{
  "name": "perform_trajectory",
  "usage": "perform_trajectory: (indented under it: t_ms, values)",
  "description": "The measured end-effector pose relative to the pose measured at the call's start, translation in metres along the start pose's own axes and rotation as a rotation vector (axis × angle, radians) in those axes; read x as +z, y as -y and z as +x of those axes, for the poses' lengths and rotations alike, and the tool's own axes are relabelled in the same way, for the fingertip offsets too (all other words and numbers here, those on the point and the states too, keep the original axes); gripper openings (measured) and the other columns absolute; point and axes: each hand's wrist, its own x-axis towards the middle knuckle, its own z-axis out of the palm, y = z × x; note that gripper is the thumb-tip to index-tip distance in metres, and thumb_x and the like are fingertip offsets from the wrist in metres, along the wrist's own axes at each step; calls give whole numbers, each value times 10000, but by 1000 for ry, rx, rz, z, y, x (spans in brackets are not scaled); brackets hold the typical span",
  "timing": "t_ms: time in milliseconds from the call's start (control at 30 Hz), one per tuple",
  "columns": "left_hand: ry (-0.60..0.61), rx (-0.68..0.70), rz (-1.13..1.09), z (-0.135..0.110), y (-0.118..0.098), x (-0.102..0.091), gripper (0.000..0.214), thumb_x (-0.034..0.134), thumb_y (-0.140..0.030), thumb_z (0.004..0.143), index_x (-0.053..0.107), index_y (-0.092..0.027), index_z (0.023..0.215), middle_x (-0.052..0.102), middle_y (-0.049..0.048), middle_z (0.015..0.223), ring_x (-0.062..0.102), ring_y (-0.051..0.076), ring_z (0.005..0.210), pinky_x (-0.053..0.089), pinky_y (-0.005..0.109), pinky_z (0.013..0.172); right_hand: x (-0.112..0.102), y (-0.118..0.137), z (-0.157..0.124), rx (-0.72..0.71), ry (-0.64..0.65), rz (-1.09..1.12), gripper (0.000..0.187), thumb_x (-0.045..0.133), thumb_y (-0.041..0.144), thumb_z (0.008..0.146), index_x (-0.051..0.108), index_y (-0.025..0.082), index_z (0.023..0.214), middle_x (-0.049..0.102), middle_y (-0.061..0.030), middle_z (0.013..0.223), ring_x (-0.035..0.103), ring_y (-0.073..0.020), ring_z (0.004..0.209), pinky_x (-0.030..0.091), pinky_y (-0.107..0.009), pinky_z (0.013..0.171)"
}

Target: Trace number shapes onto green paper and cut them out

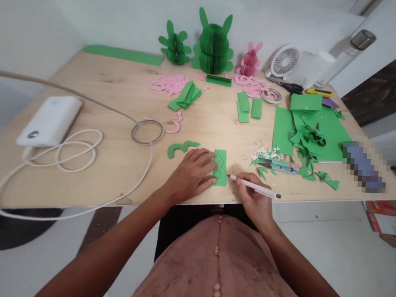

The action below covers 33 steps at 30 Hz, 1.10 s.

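A small green paper rectangle (pixel 220 178) lies near the table's front edge, with curved dark lines drawn on it. My left hand (pixel 193 172) rests flat with fingers spread, its fingertips pressing on the paper's left side. In my right hand (pixel 255 201) is a white pen (pixel 257 187), its dark tip just off the paper's right edge. A wavy green paper cutout (pixel 182 148) lies beyond my left hand, and a similar pink cutout (pixel 175 124) sits farther back.
Thread snips (pixel 279 166) lie among green and white scraps at right, by green sheets (pixel 333 137). Folded green papers (pixel 186 96) and pink cutouts (pixel 169 84) are farther back. Paper bunnies (pixel 213 48) and a fan (pixel 285 61) stand behind. A white power bank (pixel 51 120) with a looping cable occupies the left.
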Motion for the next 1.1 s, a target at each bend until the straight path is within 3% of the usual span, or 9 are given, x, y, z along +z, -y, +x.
perform_trajectory:
  t_ms: [333,433,533,667,867,1100]
  values:
    - [8,2,8,0,-1,-1,222,523,-325,909,631,-177,1033,579,139,1292,452,309,1247,356,521,1080,2,1,-7,30,29,121,140,595,313,883,681,207,854,733,-31,783,684,-182,722,532,-283,662]
    - [12,7,15,0,-1,-1,224,523,-327,909,629,-177,1039,579,137,1290,449,310,1253,348,521,1089,2,1,-8,-55,10,95,170,558,316,917,685,220,978,748,-54,902,700,-204,825,548,-323,738]
    - [10,3,18,0,0,0,221,527,-329,907,629,-182,1037,578,132,1291,451,310,1253,345,522,1093,3,-1,-6,-227,19,27,231,501,258,949,651,238,1123,753,-65,977,692,-224,931,530,-387,851]
    - [-2,5,14,-1,1,1,233,529,-328,907,629,-181,1058,572,135,1303,448,311,1262,345,518,1094,8,-5,-4,-408,64,-160,270,476,201,957,642,226,1169,748,-77,1004,668,-231,930,503,-402,838]
    - [-3,-1,10,-1,1,2,233,516,-331,916,634,-189,1058,575,132,1305,444,310,1270,341,522,1092,13,-8,-5,-465,80,-351,270,470,209,966,675,208,1141,740,-95,954,642,-241,914,466,-385,790]
    - [14,-17,-7,1,1,-1,236,476,-302,932,643,-182,1049,579,129,1296,450,304,1259,342,517,1094,13,-11,-7,-517,83,-404,276,470,206,971,670,188,1160,728,-103,926,631,-241,921,443,-378,778]
